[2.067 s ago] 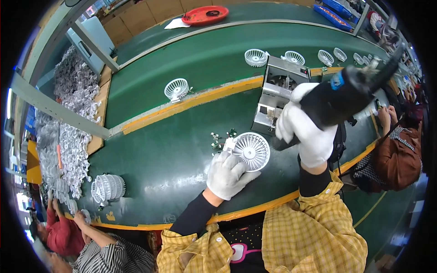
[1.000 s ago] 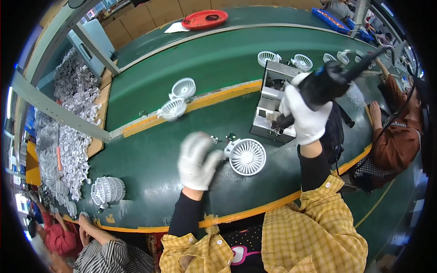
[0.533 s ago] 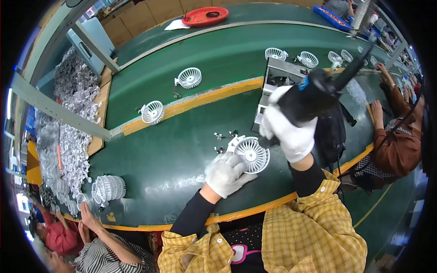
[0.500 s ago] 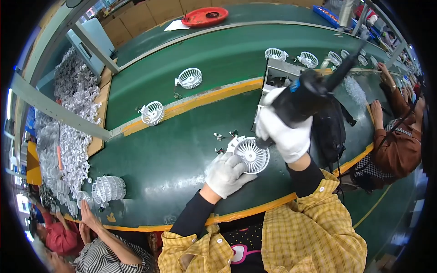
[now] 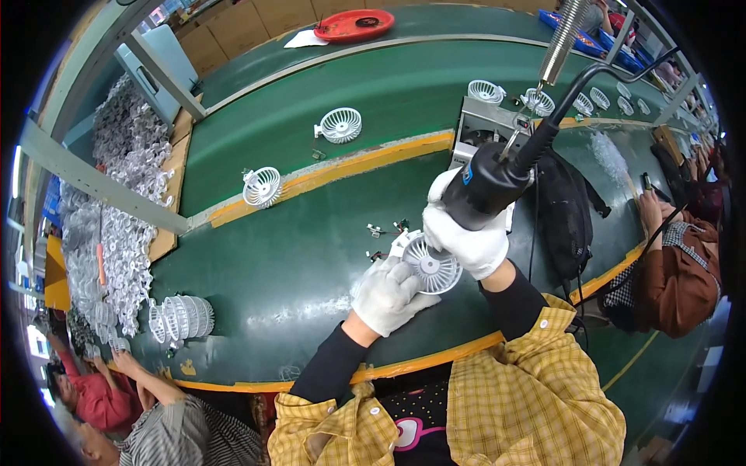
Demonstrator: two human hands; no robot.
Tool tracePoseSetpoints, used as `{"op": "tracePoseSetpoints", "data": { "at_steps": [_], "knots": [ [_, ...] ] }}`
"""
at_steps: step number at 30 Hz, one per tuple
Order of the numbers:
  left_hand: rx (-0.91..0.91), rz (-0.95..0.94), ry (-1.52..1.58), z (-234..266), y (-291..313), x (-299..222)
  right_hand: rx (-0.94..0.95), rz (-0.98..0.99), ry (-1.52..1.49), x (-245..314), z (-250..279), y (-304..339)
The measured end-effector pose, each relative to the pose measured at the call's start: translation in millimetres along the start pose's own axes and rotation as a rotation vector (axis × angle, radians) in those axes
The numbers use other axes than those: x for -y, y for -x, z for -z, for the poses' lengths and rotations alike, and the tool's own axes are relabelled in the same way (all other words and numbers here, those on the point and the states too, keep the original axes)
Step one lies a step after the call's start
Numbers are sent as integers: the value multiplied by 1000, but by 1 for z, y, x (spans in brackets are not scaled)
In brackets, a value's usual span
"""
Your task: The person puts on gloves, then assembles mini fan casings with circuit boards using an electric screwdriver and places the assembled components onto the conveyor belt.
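A round white slatted plastic fan cage [image 5: 440,278] lies on the green bench in front of me. My left hand [image 5: 387,297], in a white glove, grips its left side with the fingers bent over the edge. In my gloved right hand [image 5: 466,242] is a black electric screwdriver [image 5: 483,186], tilted over the upper part of the cage. That hand hides the screwdriver's tip and the cage's upper right. Small wired parts [image 5: 376,231] lie just beyond the cage, beside its bracket.
A spring [image 5: 561,46] and a cable reach the screwdriver from above. Behind it stands a metal box [image 5: 486,124]; a black bag [image 5: 561,213] lies to the right. More cages [image 5: 340,125] sit along the conveyor [image 5: 256,132]. Stacked cages [image 5: 186,319] stand left. Co-workers sit at both sides.
My right hand and the screwdriver have shifted left and closer over the cage. Cages on the conveyor have moved right. At the left, a co-worker's hand has drawn away from the stacked cages.
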State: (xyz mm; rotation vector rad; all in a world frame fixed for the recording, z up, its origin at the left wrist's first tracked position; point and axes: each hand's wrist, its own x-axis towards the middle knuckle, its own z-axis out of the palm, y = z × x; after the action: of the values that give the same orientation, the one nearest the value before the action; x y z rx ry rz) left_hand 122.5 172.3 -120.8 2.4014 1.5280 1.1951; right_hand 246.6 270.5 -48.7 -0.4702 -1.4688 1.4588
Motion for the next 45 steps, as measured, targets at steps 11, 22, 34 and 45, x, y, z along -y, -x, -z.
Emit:
{"op": "tracePoseSetpoints", "data": {
  "at_steps": [11, 22, 34, 45],
  "knots": [
    [53, 48, -64, 0, 2, -2, -386, 218, 260, 20, 41, -33],
    [42, 56, -51, 1, 1, -2, -204, 42, -18, 49, 0, 8],
    [14, 27, -37, -5, 1, 1, 42, 94, 215, 10, -14, 22],
    [-219, 16, -105, 14, 1, 7, -80, 146, 44, 62, 3, 2]
  ]
}}
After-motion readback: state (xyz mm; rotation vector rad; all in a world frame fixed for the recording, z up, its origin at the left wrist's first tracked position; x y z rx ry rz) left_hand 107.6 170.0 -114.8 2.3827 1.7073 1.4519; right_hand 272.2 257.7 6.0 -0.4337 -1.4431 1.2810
